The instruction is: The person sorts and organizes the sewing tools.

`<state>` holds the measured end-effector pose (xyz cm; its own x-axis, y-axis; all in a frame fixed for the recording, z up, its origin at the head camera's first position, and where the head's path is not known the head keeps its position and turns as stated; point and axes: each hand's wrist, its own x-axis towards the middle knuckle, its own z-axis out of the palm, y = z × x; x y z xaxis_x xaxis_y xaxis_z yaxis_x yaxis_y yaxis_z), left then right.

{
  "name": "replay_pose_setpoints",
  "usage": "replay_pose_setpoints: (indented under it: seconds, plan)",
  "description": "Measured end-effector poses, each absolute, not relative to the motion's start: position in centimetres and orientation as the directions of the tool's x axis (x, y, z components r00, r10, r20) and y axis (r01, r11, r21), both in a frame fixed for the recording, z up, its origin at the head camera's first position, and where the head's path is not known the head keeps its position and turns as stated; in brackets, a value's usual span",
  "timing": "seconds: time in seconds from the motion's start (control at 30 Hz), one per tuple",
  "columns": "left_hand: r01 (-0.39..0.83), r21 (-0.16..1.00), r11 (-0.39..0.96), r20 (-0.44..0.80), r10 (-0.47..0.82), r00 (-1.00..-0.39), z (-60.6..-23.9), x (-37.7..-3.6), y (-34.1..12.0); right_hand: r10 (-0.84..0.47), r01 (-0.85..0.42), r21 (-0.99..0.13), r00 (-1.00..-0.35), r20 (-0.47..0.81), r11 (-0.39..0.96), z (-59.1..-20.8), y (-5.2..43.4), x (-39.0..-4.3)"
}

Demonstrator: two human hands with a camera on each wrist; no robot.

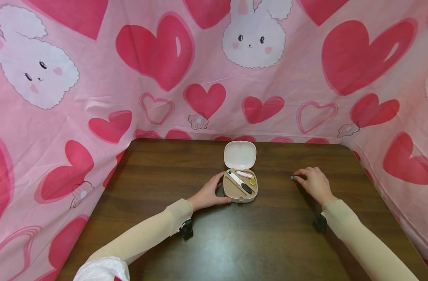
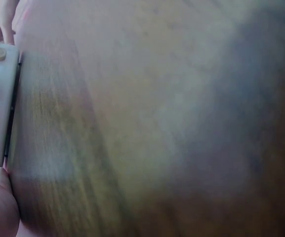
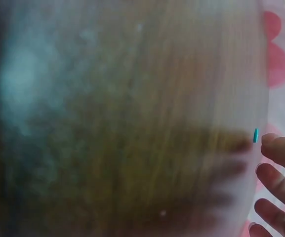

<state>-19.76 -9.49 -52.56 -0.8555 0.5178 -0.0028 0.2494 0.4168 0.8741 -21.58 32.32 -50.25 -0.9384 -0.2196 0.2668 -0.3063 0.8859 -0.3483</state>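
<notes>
In the head view, a white case [image 1: 241, 200] with its lid [image 1: 240, 155] raised stands on the table. My left hand [image 1: 209, 192] holds its left side, thumb at the front corner and fingers behind. Inside the beige interior lie a white-and-black tool [image 1: 239, 182], a pale tube [image 1: 245, 174] and a small round yellow piece [image 1: 252, 182]. Over to the right, my right hand [image 1: 316, 183] is low over the table with loosely bent fingers. A tiny blue piece [image 3: 256, 135] is right by its fingertips, with a narrow gap showing in the right wrist view.
The dark wooden table [image 1: 270, 242] runs back to a pink cloth [image 1: 207, 74] with hearts and rabbits, which also hangs along both sides. A black wrist camera [image 1: 186, 229] sits under the left sleeve, another camera [image 1: 320, 223] under the right.
</notes>
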Motion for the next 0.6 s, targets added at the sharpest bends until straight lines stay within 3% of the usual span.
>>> replay_pose_setpoints:
  seconds: [0.23,0.4,0.6]
  plan:
    - [0.245,0.875,0.418,-0.008,0.518,-0.855,-52.5,-19.7,-9.4,-0.187,-0.276,-0.466,-0.955,0.228,0.841,-50.7,33.0,-22.2]
    - [0.242,0.877,0.416,-0.01,0.519,-0.855,-52.3,-19.7,-9.4,-0.125,-0.161,-0.593,-0.987,0.102,0.789,-50.8,33.7,-22.7]
    - [0.242,0.875,0.419,-0.011,0.517,-0.856,-52.4,-19.7,-9.4,-0.089,-0.072,-0.665,-0.996,0.007,0.743,-50.7,33.9,-22.8]
